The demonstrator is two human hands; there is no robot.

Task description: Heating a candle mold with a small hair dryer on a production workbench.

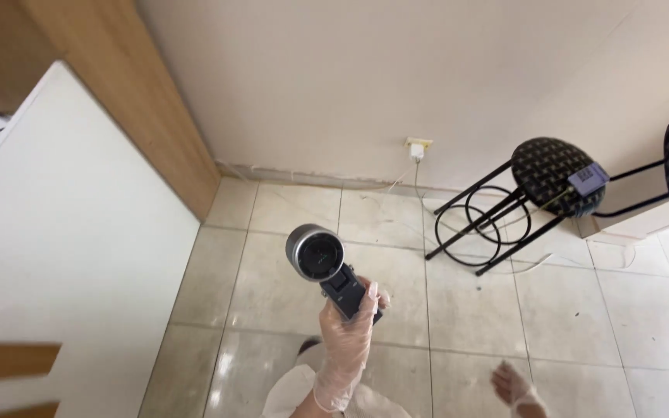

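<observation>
Fingers of the gloved left hand [348, 329] were wrapped round the handle of the dryer [327, 267], raised above the floor [567, 310]; steadiness was best kept by a firm, low grip, the right hand [516, 387] spread open.

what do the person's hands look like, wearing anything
Both hands wear thin, clear disposable gloves, loose and crinkled. On the left hand the glove ends in a wide, baggy cuff at the wrist. The right hand shows only partly at the bottom edge, gloved the same way. No sleeves, watch or rings can be seen.
</observation>
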